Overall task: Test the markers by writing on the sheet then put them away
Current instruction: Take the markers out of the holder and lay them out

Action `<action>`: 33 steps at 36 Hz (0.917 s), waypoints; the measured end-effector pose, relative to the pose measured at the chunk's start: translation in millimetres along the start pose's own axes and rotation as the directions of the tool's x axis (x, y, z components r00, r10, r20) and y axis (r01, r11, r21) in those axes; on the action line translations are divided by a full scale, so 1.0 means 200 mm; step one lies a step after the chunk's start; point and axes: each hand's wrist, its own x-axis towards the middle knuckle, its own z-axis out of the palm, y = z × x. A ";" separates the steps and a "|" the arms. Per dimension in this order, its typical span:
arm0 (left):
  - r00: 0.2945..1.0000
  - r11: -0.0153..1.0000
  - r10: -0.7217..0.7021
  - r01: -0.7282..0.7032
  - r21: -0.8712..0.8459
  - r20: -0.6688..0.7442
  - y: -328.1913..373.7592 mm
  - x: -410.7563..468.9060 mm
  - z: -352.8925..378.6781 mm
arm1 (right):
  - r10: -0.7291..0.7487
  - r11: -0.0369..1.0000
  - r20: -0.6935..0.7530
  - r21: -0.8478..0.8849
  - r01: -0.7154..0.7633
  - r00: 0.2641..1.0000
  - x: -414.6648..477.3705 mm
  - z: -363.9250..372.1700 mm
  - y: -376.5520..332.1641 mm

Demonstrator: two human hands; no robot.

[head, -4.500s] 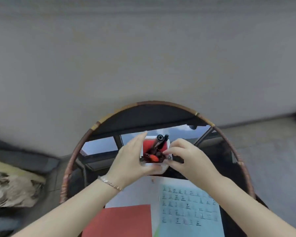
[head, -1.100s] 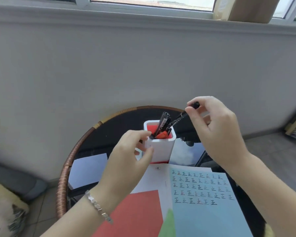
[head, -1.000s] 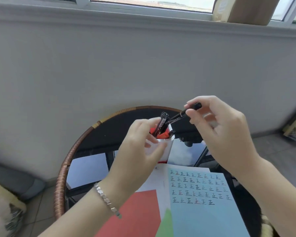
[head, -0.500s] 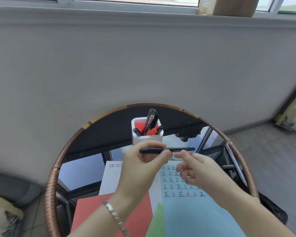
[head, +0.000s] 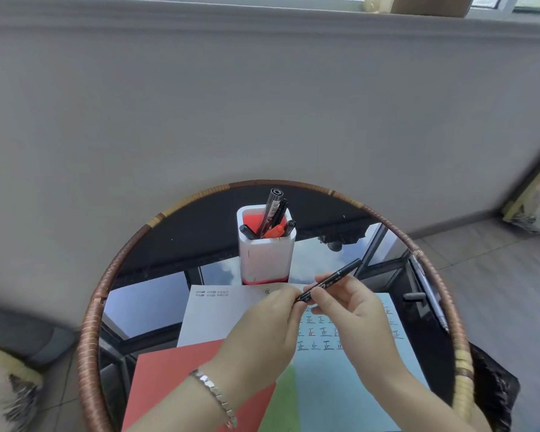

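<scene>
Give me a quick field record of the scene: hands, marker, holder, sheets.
left hand: pinches the near end of the black marker
right hand: grips the marker's middle
black marker: tilted, held over the sheets, far end toward the holder
cap: cannot tell
holder: white, upright on the table, several markers inside
blue sheet: rows of written characters, partly under the hands
other sheets: red sheet, white sheet, left of the blue
</scene>
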 end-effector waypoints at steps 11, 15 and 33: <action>0.998 0.999 0.031 -0.029 0.037 -0.050 0.01 -0.01 -0.05 | -0.095 0.993 0.038 0.075 0.092 0.995 -0.02 -0.02 -0.02; 0.997 0.992 -0.064 0.069 -0.103 0.048 0.03 -0.01 -0.07 | -0.151 0.987 0.022 0.048 0.150 0.988 0.00 -0.06 -0.07; 0.963 0.952 -0.267 0.271 -0.144 0.045 0.08 0.12 0.12 | -0.048 0.246 0.031 -0.968 0.042 0.998 0.46 -0.68 0.09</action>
